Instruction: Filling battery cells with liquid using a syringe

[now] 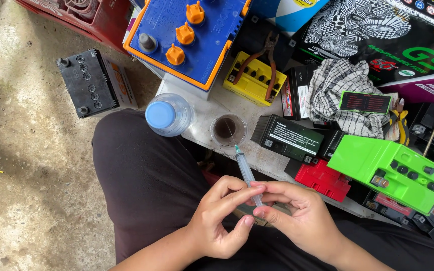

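My left hand (222,216) and right hand (297,216) meet over my lap, fingertips of both pinched shut on the rear end of a clear syringe (247,173). Its needle tip points up into a small glass (228,129) of dark liquid, beside a blue-capped bottle (168,114) and a green battery (395,170).

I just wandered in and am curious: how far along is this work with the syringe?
Done: a small clear cup stands on the bench, dark inside, beside a capped water bottle. In hand: both hands, left hand and right hand, hold a syringe, its needle tip pointing at the cup. Whether it holds liquid I cannot tell. Left, at a guess: the batteries, such as the green battery, lie untouched.
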